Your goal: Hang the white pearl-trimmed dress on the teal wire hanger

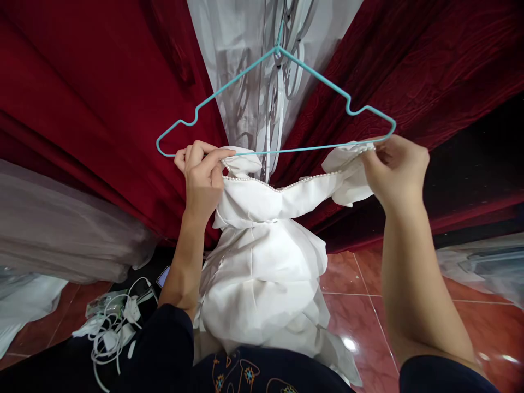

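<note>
A light-blue wire hanger [229, 83] hangs by its hook from a white ornate frame. Below it, a white dress [262, 262] with a pearl-beaded neckline drapes down toward my lap. My left hand [201, 172] pinches the dress's left shoulder piece at the hanger's lower bar. At the other end of the bar, my right hand [395, 166] grips the right shoulder piece, its fingers curled and partly hidden. The neckline stretches between my two hands, just under the bar. Both hands are close to or touching the hanger's bottom corners.
Dark red curtains [123, 82] flank the white metal frame [277, 109] and pale fabric behind it. White cables and plugs [112, 333] lie on a black surface at lower left, near a phone [162, 277]. Red tiles [347, 311] cover the floor.
</note>
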Demonstrator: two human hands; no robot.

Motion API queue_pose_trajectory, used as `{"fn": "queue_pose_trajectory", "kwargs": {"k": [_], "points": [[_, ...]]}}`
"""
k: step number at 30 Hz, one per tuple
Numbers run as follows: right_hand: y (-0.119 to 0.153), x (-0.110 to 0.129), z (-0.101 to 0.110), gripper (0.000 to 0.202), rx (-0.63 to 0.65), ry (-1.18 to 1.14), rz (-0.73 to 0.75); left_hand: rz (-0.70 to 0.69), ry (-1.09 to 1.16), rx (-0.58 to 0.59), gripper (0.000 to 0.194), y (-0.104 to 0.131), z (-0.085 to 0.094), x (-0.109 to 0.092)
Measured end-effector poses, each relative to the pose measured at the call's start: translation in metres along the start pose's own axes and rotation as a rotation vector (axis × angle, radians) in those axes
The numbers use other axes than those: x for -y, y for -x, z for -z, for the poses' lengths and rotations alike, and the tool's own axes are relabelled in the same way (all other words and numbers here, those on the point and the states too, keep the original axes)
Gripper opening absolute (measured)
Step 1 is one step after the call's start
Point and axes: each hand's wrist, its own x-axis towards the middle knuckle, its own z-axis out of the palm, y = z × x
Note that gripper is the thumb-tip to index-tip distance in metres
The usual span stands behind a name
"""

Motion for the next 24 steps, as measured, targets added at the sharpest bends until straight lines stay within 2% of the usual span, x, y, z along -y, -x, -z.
{"fn": "queue_pose_trajectory", "kwargs": {"k": [3, 5, 6, 8, 10, 11, 13, 16, 18, 19, 22, 24], "points": [[0.03, 0.027, 0.008, 0.02, -0.192, -0.013, 0.3, 0.003, 0.014, -0.002, 0.038, 0.001, -0.005, 0.0], [0.038, 0.053, 0.011, 0.014, -0.225, -0.041, 0.477, 0.006, 0.019, 0.003, 0.039, 0.002, -0.009, -0.001], [0.039, 0.066, 0.011, 0.023, -0.163, -0.055, 0.537, 0.007, 0.023, 0.004, 0.039, 0.002, -0.01, -0.002], [0.038, 0.088, 0.006, 0.042, 0.054, -0.076, 0.577, 0.004, 0.041, 0.002, 0.039, 0.003, -0.014, -0.005], [0.037, 0.102, -0.004, 0.041, 0.239, -0.118, 0.559, -0.012, 0.073, -0.006, 0.038, 0.005, -0.017, -0.007], [0.038, 0.105, -0.011, 0.036, 0.269, -0.146, 0.534, -0.031, 0.094, -0.018, 0.037, 0.007, -0.019, -0.008], [0.043, 0.105, -0.027, 0.026, 0.222, -0.195, 0.455, -0.072, 0.141, -0.097, 0.032, 0.014, -0.021, -0.005], [0.05, 0.099, -0.049, 0.025, 0.081, -0.221, 0.352, -0.095, 0.165, -0.388, 0.02, 0.029, -0.021, 0.009], [0.053, 0.097, -0.057, 0.025, 0.042, -0.223, 0.331, -0.004, 0.155, -0.565, 0.023, 0.039, -0.019, 0.024], [0.054, 0.097, -0.06, 0.025, 0.028, -0.226, 0.329, 0.071, 0.154, -0.616, 0.027, 0.042, -0.016, 0.032], [0.054, 0.098, -0.061, 0.023, 0.01, -0.251, 0.319, 0.311, 0.189, -0.671, 0.04, 0.041, -0.003, 0.052], [0.054, 0.099, -0.059, 0.022, 0.013, -0.28, 0.309, 0.381, 0.233, -0.687, 0.041, 0.028, 0.008, 0.059]]}}
